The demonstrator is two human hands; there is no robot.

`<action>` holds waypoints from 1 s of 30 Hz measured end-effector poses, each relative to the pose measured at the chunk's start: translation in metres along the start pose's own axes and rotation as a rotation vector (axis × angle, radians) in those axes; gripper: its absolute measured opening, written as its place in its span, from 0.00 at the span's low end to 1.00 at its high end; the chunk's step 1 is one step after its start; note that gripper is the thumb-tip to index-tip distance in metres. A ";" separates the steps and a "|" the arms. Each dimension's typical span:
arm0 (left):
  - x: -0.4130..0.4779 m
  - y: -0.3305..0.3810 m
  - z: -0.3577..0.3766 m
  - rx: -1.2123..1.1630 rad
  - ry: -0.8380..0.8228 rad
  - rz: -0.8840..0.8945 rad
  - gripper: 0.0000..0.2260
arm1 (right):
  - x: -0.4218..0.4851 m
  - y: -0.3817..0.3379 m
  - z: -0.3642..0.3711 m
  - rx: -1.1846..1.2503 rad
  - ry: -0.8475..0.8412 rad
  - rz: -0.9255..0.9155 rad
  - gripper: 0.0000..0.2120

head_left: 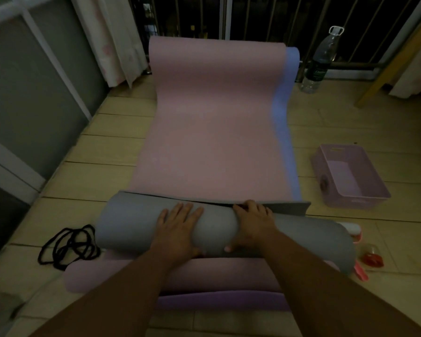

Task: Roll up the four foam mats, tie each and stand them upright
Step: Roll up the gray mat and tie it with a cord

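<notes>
A grey foam mat [131, 224] lies rolled into a thick cylinder across the near end of a flat pink mat [212, 132]. Its loose flap sticks out at the far right side. My left hand [180, 227] presses flat on top of the roll, fingers spread. My right hand [253, 222] grips the roll, fingers curled over the flap seam and thumb underneath. A blue mat [283, 113] shows along the pink mat's right edge. Nearer to me lie another pink mat [88, 276] and a purple mat [219, 300]. Black cords [68, 246] lie coiled left of the roll.
A pink plastic bin [350, 176] sits on the floor at right. A large water bottle [320, 62] stands by the railing at the back. Small red and pink items [372, 259] lie right of the roll. A glass door and curtain run along the left.
</notes>
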State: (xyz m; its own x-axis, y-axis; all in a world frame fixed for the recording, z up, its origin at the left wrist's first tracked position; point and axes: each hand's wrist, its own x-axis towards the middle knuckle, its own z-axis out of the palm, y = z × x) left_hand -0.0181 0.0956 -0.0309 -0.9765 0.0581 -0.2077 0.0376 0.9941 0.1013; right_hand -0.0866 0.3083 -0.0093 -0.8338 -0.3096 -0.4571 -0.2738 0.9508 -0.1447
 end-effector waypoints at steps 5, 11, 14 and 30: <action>-0.002 -0.007 -0.002 -0.097 0.088 -0.145 0.41 | 0.003 -0.001 0.002 0.081 -0.038 -0.051 0.61; -0.005 -0.017 -0.003 -0.113 0.118 -0.246 0.37 | 0.012 -0.032 -0.002 0.039 -0.014 -0.063 0.59; -0.006 -0.031 -0.006 -0.133 0.135 -0.330 0.30 | 0.021 -0.050 -0.006 0.046 -0.057 -0.060 0.58; -0.030 -0.131 -0.005 -1.011 0.248 -1.091 0.38 | 0.045 -0.157 0.005 0.033 -0.103 -0.266 0.59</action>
State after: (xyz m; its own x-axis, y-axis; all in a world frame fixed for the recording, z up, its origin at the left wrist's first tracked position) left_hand 0.0050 -0.0370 -0.0329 -0.4417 -0.7660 -0.4671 -0.7668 0.0520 0.6398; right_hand -0.0788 0.1453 -0.0113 -0.6811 -0.5477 -0.4860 -0.4592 0.8365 -0.2991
